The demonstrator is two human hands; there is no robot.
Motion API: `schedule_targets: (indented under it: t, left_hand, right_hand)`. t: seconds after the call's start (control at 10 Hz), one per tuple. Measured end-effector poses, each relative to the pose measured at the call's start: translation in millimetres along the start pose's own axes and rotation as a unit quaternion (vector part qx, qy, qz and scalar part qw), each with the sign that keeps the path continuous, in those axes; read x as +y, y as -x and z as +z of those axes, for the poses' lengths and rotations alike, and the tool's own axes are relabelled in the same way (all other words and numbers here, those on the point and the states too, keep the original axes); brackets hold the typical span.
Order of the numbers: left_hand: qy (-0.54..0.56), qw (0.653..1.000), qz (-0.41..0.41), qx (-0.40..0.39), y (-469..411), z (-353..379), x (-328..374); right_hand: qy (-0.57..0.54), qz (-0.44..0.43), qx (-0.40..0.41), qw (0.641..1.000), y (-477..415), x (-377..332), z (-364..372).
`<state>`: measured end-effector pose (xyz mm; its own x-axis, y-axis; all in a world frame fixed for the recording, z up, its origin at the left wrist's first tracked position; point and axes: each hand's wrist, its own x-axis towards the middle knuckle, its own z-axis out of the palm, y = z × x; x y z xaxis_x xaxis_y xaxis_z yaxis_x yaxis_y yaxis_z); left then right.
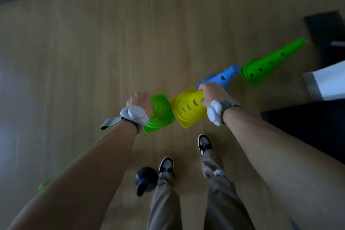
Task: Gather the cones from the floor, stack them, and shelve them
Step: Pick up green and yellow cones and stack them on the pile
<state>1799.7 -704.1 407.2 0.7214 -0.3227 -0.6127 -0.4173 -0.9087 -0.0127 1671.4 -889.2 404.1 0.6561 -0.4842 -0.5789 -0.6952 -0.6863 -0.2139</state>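
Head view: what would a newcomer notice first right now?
The bright cones at centre: the left hand grips a translucent green plastic cone, the right hand a yellow perforated plastic cone with a blue perforated cone just beyond it. Further right, another green perforated cone lies on its side on the wooden floor.

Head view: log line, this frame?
left hand: holds green cone | right hand: grips yellow cone | blue cone: past right hand | long green cone: on floor
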Motion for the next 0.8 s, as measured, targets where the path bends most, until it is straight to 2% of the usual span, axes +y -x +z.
schedule_targets:
  t: [0.1, 0.2, 0.3, 0.4, 0.5, 0.6, 0.7, 0.8]
  left_hand:
    - [-0.072, 0.991, 0.116, 0.009, 45, -32, 14]
    - [-0.069, 0.978, 0.192, 0.050, 89, -47, 42]
    - [-0.100, 0.956, 0.266, 0.069, 167, -52, 85]
    - [-0.158, 0.923, 0.346, 0.058, 224, -54, 121]
    - [-0.210, 0.874, 0.434, 0.060, 310, -34, 165]
    - [-0.267, 0.817, 0.506, 0.070, 396, -3, 192]
    - [-0.277, 0.765, 0.570, 0.112, 490, 41, 205]
    - [-0.255, 0.737, 0.613, 0.129, 579, 89, 217]
  right_hand:
    - [-0.037, 0.076, 0.019, 0.996, 78, 15, -7]
    - [-0.054, 0.147, 0.039, 0.987, 147, 36, -14]
    - [-0.215, 0.232, 0.103, 0.943, 278, 58, -39]
    - [-0.269, 0.289, 0.141, 0.908, 330, 81, -39]
    - [-0.290, 0.419, 0.201, 0.837, 428, 128, -5]
    - [-0.340, 0.398, 0.203, 0.827, 529, 146, 19]
    - [-0.319, 0.415, 0.237, 0.819, 647, 155, 60]
    - [-0.324, 0.442, 0.279, 0.789, 744, 159, 95]
